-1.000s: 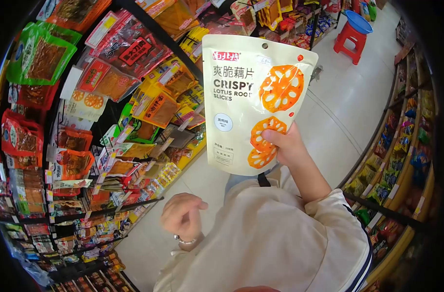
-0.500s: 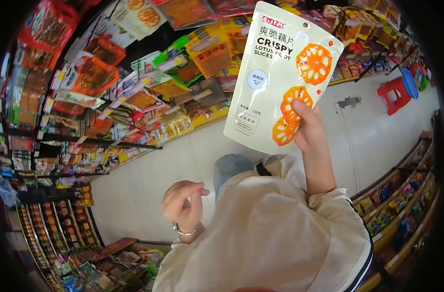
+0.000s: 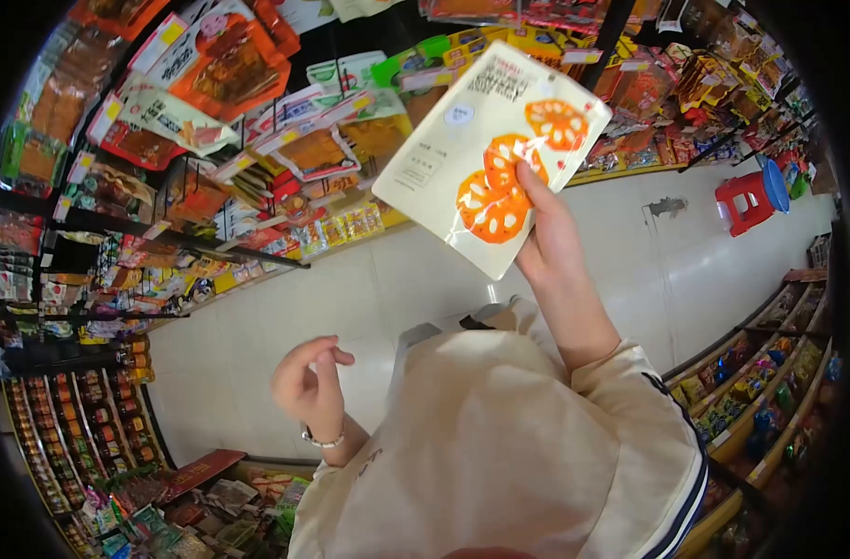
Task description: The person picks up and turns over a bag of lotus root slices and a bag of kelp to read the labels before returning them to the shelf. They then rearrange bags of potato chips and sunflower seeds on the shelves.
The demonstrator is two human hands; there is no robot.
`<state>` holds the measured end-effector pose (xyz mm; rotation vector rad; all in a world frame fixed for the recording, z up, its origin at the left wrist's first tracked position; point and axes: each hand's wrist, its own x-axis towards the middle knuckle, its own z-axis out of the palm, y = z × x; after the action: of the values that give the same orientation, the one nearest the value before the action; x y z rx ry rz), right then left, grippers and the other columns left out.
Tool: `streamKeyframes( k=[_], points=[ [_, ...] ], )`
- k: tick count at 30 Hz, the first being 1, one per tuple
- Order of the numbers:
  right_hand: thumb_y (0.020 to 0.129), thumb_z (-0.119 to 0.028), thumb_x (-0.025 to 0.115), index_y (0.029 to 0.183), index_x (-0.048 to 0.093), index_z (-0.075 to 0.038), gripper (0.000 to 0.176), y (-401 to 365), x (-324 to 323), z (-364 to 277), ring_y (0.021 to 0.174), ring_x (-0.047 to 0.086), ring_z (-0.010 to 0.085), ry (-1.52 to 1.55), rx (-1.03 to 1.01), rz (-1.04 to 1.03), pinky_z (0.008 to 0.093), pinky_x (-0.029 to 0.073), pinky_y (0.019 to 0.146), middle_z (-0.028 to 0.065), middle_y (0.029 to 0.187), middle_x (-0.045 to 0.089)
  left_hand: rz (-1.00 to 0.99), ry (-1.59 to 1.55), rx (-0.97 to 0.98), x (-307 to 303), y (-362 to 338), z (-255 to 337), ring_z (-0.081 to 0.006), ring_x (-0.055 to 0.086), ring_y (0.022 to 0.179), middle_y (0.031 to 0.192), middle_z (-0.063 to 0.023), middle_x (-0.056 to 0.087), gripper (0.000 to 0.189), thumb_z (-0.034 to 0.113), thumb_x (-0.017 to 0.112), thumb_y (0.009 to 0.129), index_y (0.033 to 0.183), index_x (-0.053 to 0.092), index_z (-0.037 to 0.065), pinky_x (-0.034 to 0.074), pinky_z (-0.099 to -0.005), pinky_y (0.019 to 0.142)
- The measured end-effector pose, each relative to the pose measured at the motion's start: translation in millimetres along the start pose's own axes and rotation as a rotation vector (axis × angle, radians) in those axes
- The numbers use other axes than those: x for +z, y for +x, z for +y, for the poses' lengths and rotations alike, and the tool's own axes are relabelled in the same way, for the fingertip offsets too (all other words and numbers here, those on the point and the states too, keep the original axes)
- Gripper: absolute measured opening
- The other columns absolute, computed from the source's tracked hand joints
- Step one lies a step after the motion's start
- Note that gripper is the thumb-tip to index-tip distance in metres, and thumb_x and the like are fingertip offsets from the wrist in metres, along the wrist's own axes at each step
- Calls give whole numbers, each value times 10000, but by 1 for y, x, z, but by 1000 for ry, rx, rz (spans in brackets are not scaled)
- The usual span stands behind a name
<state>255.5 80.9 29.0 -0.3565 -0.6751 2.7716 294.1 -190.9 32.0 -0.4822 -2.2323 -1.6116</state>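
Observation:
A cream-coloured bag of crispy lotus root slices, printed with orange lotus slices, is tilted in front of the snack shelves. My right hand grips its lower right edge, thumb on the front and the other fingers hidden behind. Lower down on the left, my left hand hangs over the floor with its fingers curled in and nothing visible in them. A bracelet circles that wrist.
Shelves of packaged snacks run along the far side. Jars line a rack at left, and loose packets lie below. More packets fill shelves at right. A red stool with a blue basin stands on the tiled floor.
My right hand has brought the bag down and left, tilting it further over. My left hand has shifted slightly left, still curled. The view has turned a little.

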Motion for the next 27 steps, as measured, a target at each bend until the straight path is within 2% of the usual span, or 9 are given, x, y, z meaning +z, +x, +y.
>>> streamKeyframes(
  k=[2,3,8,12,18,20,24,26,27],
  points=[
    [923,-160,478,1220,430,16,349,-7,19,15,1098,531,224,-11,-24,-13,367,450,934,136,1208,521,130,-92,-115,-12,1,-9,-144,591,543,661,-94,605,89,-29,528,822,849,611,-51,447,-214,517],
    [921,-145,480,1222,417,18,348,-12,29,20,1090,535,216,-49,-72,-90,362,458,924,130,1207,515,121,-86,-115,-18,0,-13,-144,591,543,661,-94,605,89,-29,528,822,849,611,-51,447,-214,517],
    [915,-145,501,1211,427,8,341,-29,66,39,1039,565,191,-107,-219,-235,341,485,884,113,1179,534,-42,-149,-87,-42,16,-30,-144,552,514,615,-90,573,106,22,517,859,887,592,-49,438,-233,492],
    [909,-135,508,1199,435,15,334,-45,76,48,1024,576,189,-113,-302,-233,343,495,866,111,1162,548,-133,-203,-69,-54,31,-41,-143,553,515,621,-88,574,105,15,515,858,881,593,-51,440,-233,497],
    [903,-128,518,1191,439,10,329,-63,75,58,1017,579,192,-185,-349,-94,344,502,853,116,1163,546,-225,-312,-81,-52,39,-64,-139,555,520,623,-80,575,109,8,503,862,873,595,-49,437,-224,511],
    [900,-131,523,1188,440,10,331,-73,79,60,1021,577,193,-205,-373,-40,344,499,858,117,1163,546,-351,-422,-188,-51,44,-71,-130,590,564,735,-93,602,94,-36,527,833,877,606,-59,460,-217,535],
    [896,-136,533,1188,436,8,340,-91,84,63,1032,567,191,-239,-435,83,339,487,871,113,1159,545,-558,-459,-200,-41,53,-71,-126,590,608,747,-83,604,119,-31,541,829,931,601,-41,462,-218,583],
    [897,-138,533,1188,436,7,340,-94,83,68,1028,566,189,-274,-497,107,338,482,870,112,1154,546,-691,-612,-270,-25,50,-62,-124,584,774,880,-68,592,201,-25,552,826,1025,574,-18,455,-225,697],
    [897,-140,533,1189,437,6,339,-94,83,71,1023,565,187,-299,-542,121,337,477,869,112,1150,547,-684,-629,-271,-18,47,-58,-124,584,774,880,-68,592,201,-25,552,826,1025,574,-18,455,-225,697]
  ],
)
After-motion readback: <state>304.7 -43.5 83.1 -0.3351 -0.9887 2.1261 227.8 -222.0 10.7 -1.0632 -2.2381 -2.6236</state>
